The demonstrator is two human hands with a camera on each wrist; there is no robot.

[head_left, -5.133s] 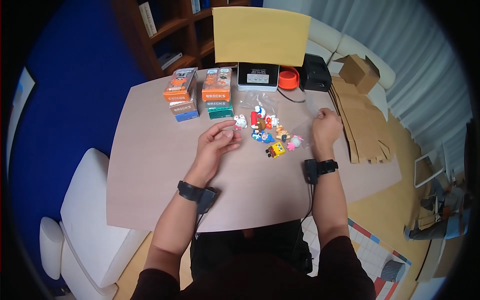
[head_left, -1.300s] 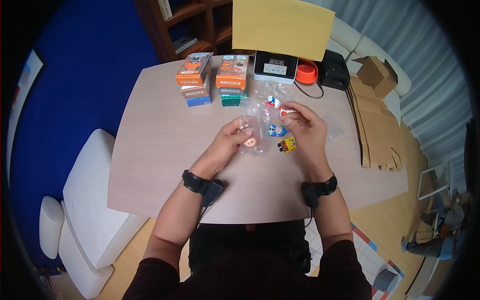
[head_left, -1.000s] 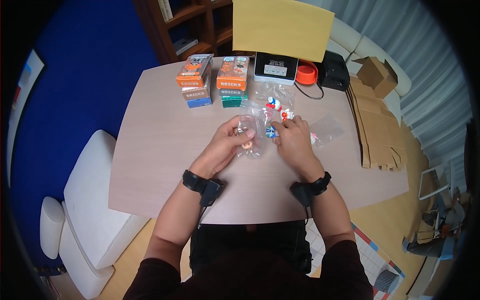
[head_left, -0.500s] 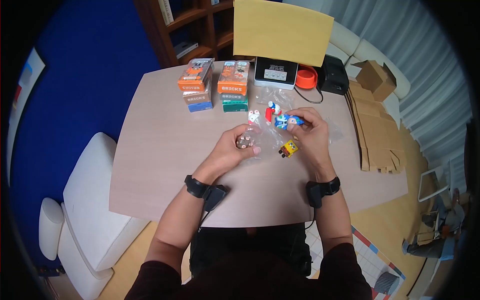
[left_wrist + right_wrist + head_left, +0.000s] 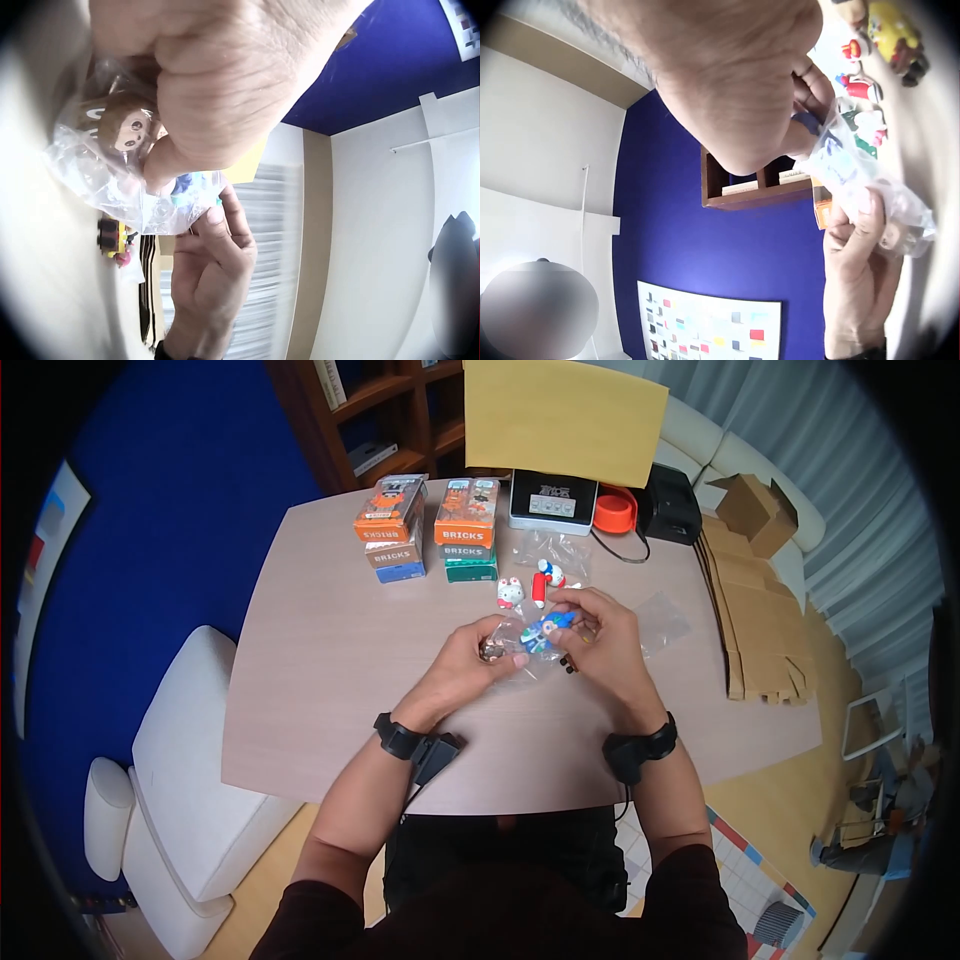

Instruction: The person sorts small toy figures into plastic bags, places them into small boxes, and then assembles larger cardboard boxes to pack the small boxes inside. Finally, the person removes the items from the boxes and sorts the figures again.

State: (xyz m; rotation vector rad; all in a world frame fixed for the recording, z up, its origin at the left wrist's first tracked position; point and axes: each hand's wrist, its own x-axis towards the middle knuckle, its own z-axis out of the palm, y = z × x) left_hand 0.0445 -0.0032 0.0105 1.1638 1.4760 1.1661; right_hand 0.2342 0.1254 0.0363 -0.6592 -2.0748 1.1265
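My left hand grips a clear plastic bag between thumb and fingers. Inside the bag lies a brown toy figure with a pale face. Fingers and thumb of my right hand pinch a blue toy figure at the bag's upper right side; its blue shows through the plastic in both wrist views. Just beyond the hands sit a white rabbit-eared figure and a red, white and blue figure. Mostly hidden under the right hand in the head view is a yellow square figure.
Stacked BRICKS boxes stand at the back left. Behind the figures lies another clear bag, and a flat clear bag lies to the right. Flattened cardboard covers the right side, near a red round object.
The left hand, holding nothing at first, took the bag, and the brown figure went in. The right hand picked up the blue figure and moved it left to the bag.
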